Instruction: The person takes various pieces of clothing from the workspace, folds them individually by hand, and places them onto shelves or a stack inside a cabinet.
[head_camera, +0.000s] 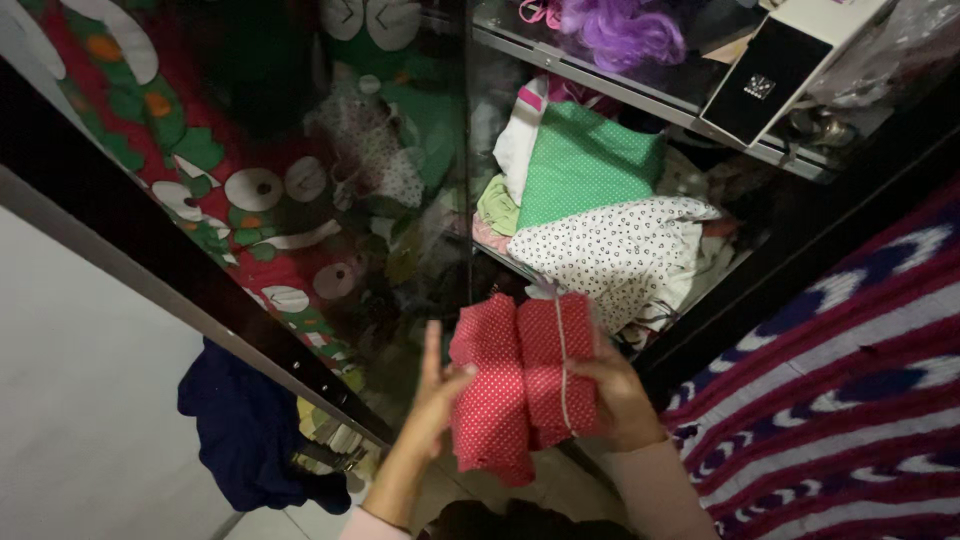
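You face a dim wardrobe (560, 150) with metal shelves (640, 100) crammed with clothes. Its glossy dark door (200, 270) stands at your left, a striped blanket (850, 400) at your right.

The scene is dim overall, with the brightest patch on the white spotted cloth (618, 250) and the green dotted cloth (585, 165) stacked on the shelf (640, 105), as though light falls from above and behind the camera. The glass door (330, 200) mirrors a red and green patterned fabric in a dark, smeared reflection that hides what lies behind it. The cupboard's lower depths and the black frame sink into near-black shadow. The folded red dotted cloth (525, 385) is evenly lit and fairly sharp, while the left hand (435, 400) shows slight motion blur. Fine grain softens dark areas, and lines bend outward toward the edges from the wide lens.
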